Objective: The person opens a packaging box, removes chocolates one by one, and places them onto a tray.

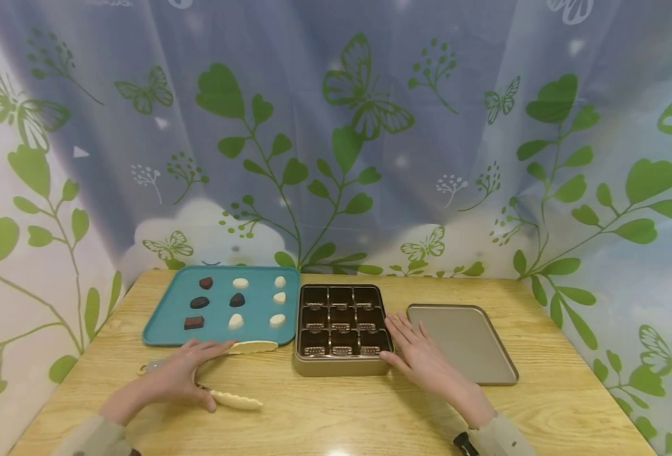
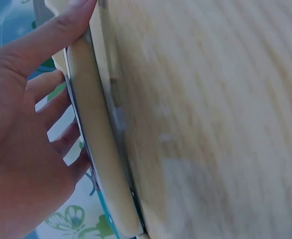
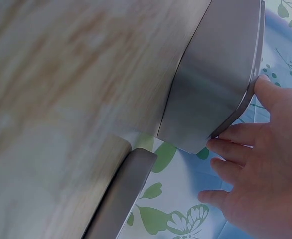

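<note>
My left hand (image 1: 178, 373) holds a pair of tongs (image 1: 237, 401) with spread cream-coloured tips, thumb on the near arm and fingers by the far one. The left wrist view shows the thumb on a tongs arm (image 2: 93, 114). With fingers extended, my right hand (image 1: 427, 361) touches the right side of a bronze-coloured tin (image 1: 341, 367). In the right wrist view its fingertips meet the tin's rim (image 3: 243, 107). Inside the tin is a brown divided insert (image 1: 342, 316) with several hollow compartments. Dark chocolates (image 1: 194, 323) and white chocolates (image 1: 235, 322) lie apart on a teal tray (image 1: 167, 332).
A flat tin lid (image 1: 461, 342) lies right of the tin, partly behind my right hand. The teal tray stands close against the tin's left side. A curtain (image 1: 336, 190) with green leaves and butterflies hangs behind the wooden table (image 1: 324, 418).
</note>
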